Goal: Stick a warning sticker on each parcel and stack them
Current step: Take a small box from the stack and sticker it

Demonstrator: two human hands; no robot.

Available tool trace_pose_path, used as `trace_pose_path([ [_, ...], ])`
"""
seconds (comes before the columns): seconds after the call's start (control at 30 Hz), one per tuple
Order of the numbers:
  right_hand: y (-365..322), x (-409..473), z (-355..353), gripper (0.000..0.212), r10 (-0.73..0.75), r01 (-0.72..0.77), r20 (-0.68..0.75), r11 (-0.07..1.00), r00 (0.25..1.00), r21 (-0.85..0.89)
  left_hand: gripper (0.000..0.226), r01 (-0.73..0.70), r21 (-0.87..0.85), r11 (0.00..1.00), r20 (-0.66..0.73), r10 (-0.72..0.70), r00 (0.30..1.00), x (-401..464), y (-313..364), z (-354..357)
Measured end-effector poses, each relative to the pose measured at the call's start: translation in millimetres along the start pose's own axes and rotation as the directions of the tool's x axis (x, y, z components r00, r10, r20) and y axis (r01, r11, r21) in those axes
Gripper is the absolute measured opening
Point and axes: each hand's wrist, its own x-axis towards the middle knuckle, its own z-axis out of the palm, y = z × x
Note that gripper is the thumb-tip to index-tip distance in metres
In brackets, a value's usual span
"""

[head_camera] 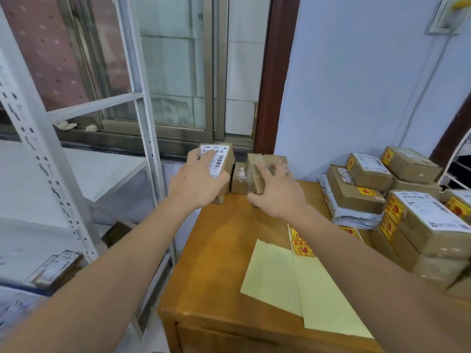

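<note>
Shelf rack: a white metal shelving unit (76, 159) stands left of the desk; a labelled carton (54, 270) lies on its lower shelf
Desk: a wooden desk (224, 250) carries parcels at its far edge and right side
Stack: cardboard parcels with red-and-yellow warning stickers (393, 215) are piled at the right, some resting on a grey mailer bag (356, 219)
Sticker sheets: pale yellow backing sheets (293, 286) lie near the front, a few warning stickers (302, 247) left at their far end
Left hand: left hand (201, 178) grips a labelled parcel (219, 161) from the side, thumb on its shipping label, at the desk's far left corner
Right hand: right hand (276, 188) curls over a plain brown parcel (257, 171), arm stretched forward
Between: a small taped box (238, 180) sits between the two held parcels
</note>
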Motion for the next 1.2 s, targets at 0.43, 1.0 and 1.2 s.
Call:
trace_pose_path([
  [0.43,-4.0,-62.4,57.0,0.086,0.079,-0.069,0.211,0.996,0.974,-0.053,0.072,0.148,-0.015,0.989,0.113,-0.145,0.983,-113.7,3.3,38.4],
  [1.0,-1.9,-50.0,63.4,0.088,0.054,-0.035,0.275,0.997,0.960,-0.073,0.084,0.148,-0.028,0.989,0.159,-0.141,0.977,-132.5,-0.8,37.3],
  [1.2,0.9,-80.5,41.1,0.072,-0.047,0.019,0.104,0.966,0.993,0.259,0.083,0.099,-0.045,0.994,0.147,-0.092,0.985,-143.7,5.9,38.3],
])
